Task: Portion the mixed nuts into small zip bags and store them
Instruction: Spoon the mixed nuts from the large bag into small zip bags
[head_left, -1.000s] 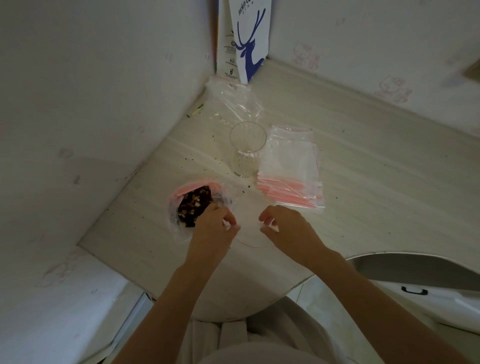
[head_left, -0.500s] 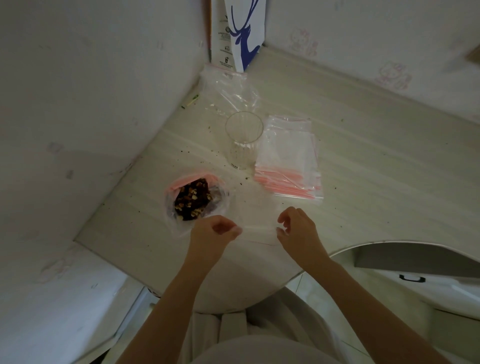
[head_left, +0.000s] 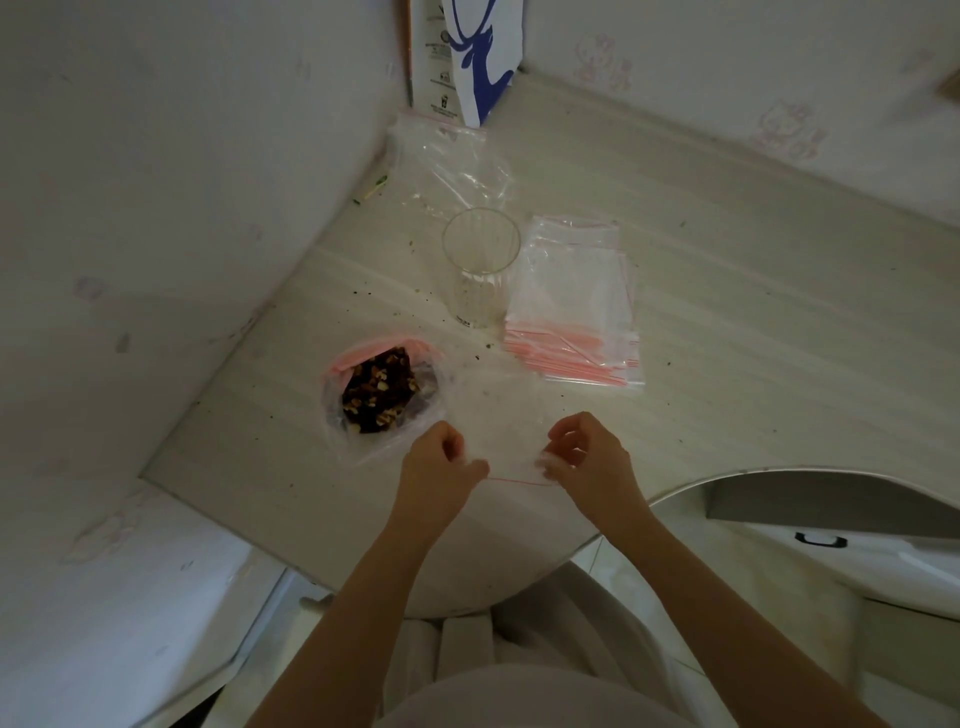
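Two pinches held one empty zip bag (head_left: 503, 422) by its mouth, left hand (head_left: 439, 467) and right hand (head_left: 588, 458), low over the bench (head_left: 737, 322) — the open bag of mixed nuts (head_left: 379, 396) lay just left, a glass (head_left: 480, 262) behind.

Both forearms reach fwd, bare. L hand (head_left: 439, 467) & R hand (head_left: 589, 460) level, slightly apart, fingers curled, each pinching one end of zip bag (head_left: 498, 431) mouth.

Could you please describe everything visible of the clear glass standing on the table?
The glass is a clear, wide-mouthed tumbler standing upright on the table, narrowing toward a base with small dark print. It looks empty apart from possible specks. A crumpled clear bag lies behind it, the stack of zip bags close alongside.
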